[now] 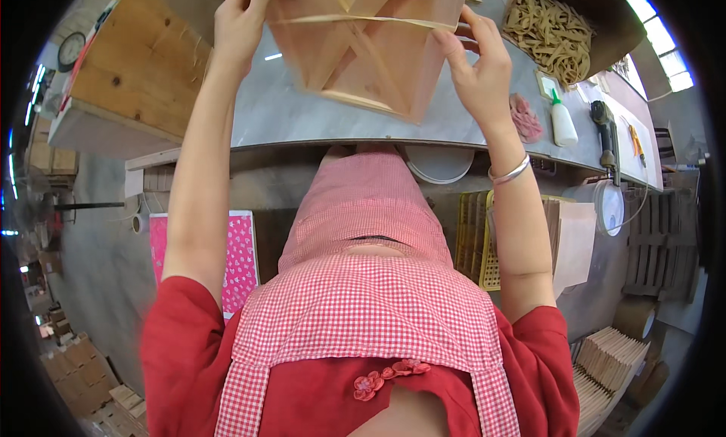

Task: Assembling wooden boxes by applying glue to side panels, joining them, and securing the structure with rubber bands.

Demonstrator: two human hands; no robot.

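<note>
Over the table's near edge I hold up a light wooden box frame (378, 66) with crossed slats, slightly blurred. A pale rubber band (363, 18) is stretched across it from side to side. My left hand (238, 36) is closed on its left edge, with the fingertips partly cut off by the top of the view. At the right edge, my right hand (482, 70) has its thumb and fingers at the end of the band, gripping the frame's side.
Right of my hand are a carton of rubber bands (548, 32), a pink cloth (525, 119), a white glue bottle (562, 119) with a green cap and a black power tool (605, 130). A wooden crate (140, 66) stands at left. Below are yellow baskets (473, 236).
</note>
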